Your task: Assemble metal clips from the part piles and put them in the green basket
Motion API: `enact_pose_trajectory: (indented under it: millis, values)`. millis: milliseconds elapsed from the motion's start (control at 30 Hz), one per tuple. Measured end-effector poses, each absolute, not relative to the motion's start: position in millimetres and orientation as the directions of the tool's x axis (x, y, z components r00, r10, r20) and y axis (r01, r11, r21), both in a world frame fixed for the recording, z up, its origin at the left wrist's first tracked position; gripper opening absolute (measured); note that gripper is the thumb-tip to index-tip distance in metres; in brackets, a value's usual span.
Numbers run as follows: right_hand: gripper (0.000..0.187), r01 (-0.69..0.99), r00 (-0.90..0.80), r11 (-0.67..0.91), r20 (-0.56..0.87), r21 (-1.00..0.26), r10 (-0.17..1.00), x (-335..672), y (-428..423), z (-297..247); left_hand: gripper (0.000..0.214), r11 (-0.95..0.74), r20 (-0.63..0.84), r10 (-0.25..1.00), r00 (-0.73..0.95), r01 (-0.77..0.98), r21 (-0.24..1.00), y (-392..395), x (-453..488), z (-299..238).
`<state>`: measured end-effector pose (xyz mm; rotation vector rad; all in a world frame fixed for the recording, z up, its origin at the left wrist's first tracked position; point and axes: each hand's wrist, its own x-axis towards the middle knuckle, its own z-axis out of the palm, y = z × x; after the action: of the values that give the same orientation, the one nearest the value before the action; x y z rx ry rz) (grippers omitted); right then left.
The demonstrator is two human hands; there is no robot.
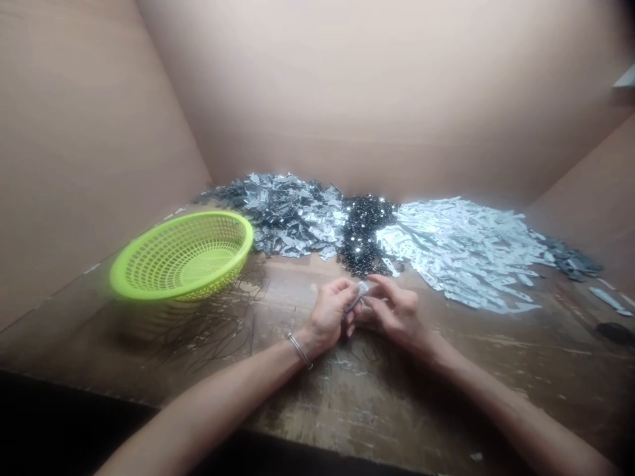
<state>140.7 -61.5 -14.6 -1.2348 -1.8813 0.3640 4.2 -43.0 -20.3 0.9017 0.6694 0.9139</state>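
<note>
My left hand (333,309) is closed on a small flat metal piece (354,301), pinched between thumb and fingers above the front of the table. Close against it on the right is my right hand (395,309), its thumb and forefinger at the far end of the piece; blur hides whether they grip it. Just beyond the hands lies a heap of small dark shiny parts (364,228). Pale, long metal strips (471,248) spread to its right, and grey metal plates (292,215) are heaped to its left.
A yellow-green plastic basket (181,258) stands on the left of the worn wooden table (317,403), with thin dark strands beside it. Dark flat pieces (573,258) lie at the far right, near a single pale strip (611,301). Brown panels (367,86) wall the back and sides.
</note>
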Motion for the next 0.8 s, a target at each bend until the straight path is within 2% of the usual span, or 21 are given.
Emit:
enact_pose_trajectory:
  millis: [100,200,267,333,400,467,633,800]
  values:
    - [0.033,0.606,-0.163,0.439,0.437,-0.664,0.885,137.9,-64.3,-12.0,0.026,0.323,-0.120,0.879,0.462,-0.391,0.862,-44.7,5.9,-21.2]
    - [0.033,0.631,-0.164,0.470,0.486,-0.617,0.858,136.9,-65.1,-13.9,0.027,0.349,-0.147,0.872,0.466,-0.385,0.854,-46.6,7.6,-21.4]
    - [0.034,0.658,-0.227,0.548,0.557,-0.517,0.799,138.0,-63.8,-17.3,0.027,0.370,-0.174,0.870,0.462,-0.378,0.849,-47.7,8.4,-20.9]
    - [0.036,0.690,-0.325,0.625,0.616,-0.365,0.718,140.3,-61.5,-20.4,0.027,0.387,-0.195,0.868,0.456,-0.377,0.841,-48.6,8.9,-19.9]
    - [0.038,0.718,-0.409,0.656,0.622,-0.233,0.668,143.5,-58.9,-21.5,0.027,0.403,-0.213,0.865,0.454,-0.378,0.833,-49.1,9.0,-18.7]
    - [0.039,0.721,-0.466,0.676,0.614,-0.154,0.637,146.8,-56.5,-20.5,0.027,0.417,-0.230,0.862,0.452,-0.374,0.828,-49.2,9.0,-17.4]
    - [0.034,0.608,-0.582,0.785,0.608,-0.114,0.540,152.5,-53.1,-15.0,0.027,0.443,-0.257,0.845,0.468,-0.346,0.827,-49.5,8.7,-15.7]
    - [0.025,0.574,-0.634,0.810,0.562,-0.117,0.531,157.0,-52.9,-10.9,0.028,0.453,-0.260,0.828,0.496,-0.319,0.833,-51.1,7.9,-15.5]
